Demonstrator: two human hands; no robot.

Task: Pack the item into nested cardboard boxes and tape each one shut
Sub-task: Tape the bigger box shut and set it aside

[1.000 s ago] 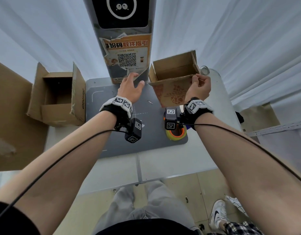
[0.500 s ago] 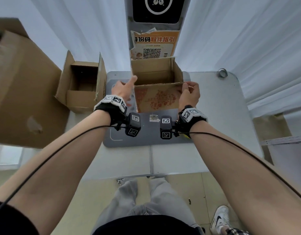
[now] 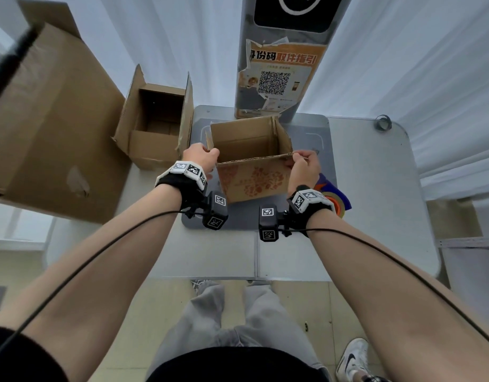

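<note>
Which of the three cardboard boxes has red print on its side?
The small open box on the grey mat, held at its rim by both hands; the two boxes to its left are plain brown.

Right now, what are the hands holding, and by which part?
Both hold the small printed box: the left hand grips its left top edge, the right hand pinches its near right top corner.

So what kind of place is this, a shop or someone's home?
Probably a parcel packing or pick-up point, not a home. Open cardboard boxes stand on a grey table, a kiosk with a QR-code poster rises behind it, and white curtains screen it off.
</note>
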